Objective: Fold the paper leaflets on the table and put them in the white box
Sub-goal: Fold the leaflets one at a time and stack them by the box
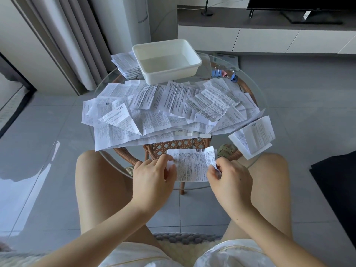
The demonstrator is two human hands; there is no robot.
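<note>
My left hand (152, 176) and right hand (231, 178) each pinch a leaflet (192, 164) edge, well short of the box (169, 76); uneven pulling could skew my crease.

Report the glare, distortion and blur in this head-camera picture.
Head view: bright glare streaks the floor tiles at left; the wide-angle lens bows the cabinet and curtain lines; the held leaflet is sharp, though its print is too small to read.

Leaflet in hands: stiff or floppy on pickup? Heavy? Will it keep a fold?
Likely floppy: the leaflet is thin paper, pinched at both side edges by the left hand and right hand. Probably very light. It should hold creases, since the pile shows fold lines.
</note>
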